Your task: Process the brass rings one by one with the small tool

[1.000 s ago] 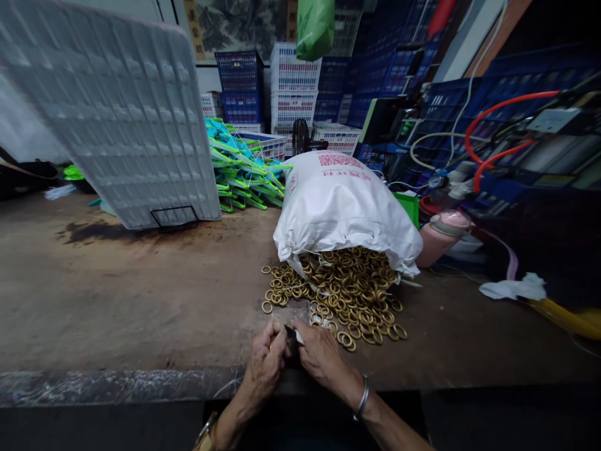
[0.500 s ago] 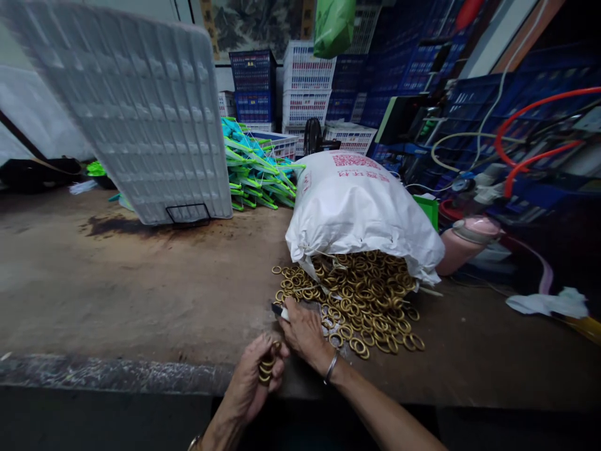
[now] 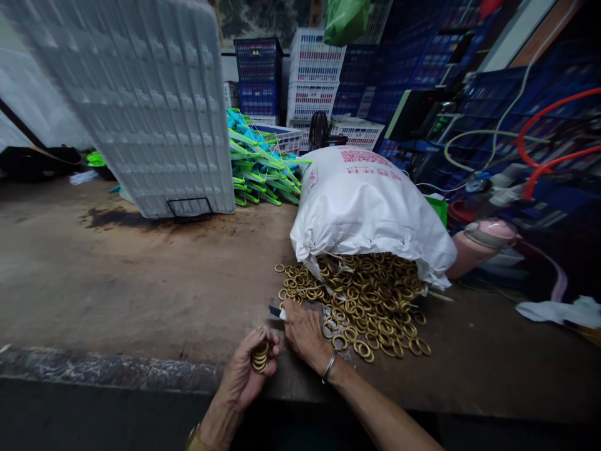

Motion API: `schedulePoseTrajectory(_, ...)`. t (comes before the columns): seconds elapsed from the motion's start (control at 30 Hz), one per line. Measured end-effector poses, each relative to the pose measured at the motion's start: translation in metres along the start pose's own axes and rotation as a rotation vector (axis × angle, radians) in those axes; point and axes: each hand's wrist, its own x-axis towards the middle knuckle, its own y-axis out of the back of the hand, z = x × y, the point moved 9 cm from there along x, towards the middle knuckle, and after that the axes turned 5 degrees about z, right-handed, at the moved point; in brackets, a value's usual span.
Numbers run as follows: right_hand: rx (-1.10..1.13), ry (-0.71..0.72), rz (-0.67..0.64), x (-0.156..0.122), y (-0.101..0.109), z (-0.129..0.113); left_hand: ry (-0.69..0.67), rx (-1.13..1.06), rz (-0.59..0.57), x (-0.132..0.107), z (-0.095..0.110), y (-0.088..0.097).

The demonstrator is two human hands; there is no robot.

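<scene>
Stained tabletop, round golden rings.

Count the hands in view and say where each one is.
2: the left hand, by the table's near edge, holding rings; the right hand, farther forward beside the ring pile, gripping a black-and-white tool. No other hand shows.

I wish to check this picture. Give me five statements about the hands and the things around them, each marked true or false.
1. The left hand holds several rings. True.
2. The right hand is empty. False: the right hand holds a tool with a dark tip.
3. Rings lie on the table before the open sack. True.
4. The pink bottle is left of the sack. False: the bottle is on its right.
5. The sack has red printing. True.
</scene>
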Motion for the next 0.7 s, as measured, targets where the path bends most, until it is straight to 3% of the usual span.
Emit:
schedulePoseTrajectory(0.17, 0.170, 0.005, 0.046, -0.001, 0.004, 0.011, -0.052, 0.051, 0.016, 0.002, 0.009, 0.002)
schedulePoseTrajectory(0.3, 0.601, -0.052, 0.012, -0.002, 0.012, 0.025, -0.137, 0.236, 0.066, 0.008, 0.013, 0.003)
schedulePoseTrajectory(0.43, 0.952, -0.074, -0.109, -0.011, 0.011, 0.028, -0.278, 0.500, 0.119, 0.014, 0.018, -0.004)
schedulePoseTrajectory(0.57, 1.095, -0.115, -0.211, -0.021, 0.005, 0.026, -0.286, 0.707, 0.124, 0.016, 0.011, -0.015)
schedulePoseTrajectory(0.7, 1.143, -0.142, -0.166, -0.022, 0.004, 0.027, -0.293, 0.728, 0.134, 0.014, 0.008, -0.021)
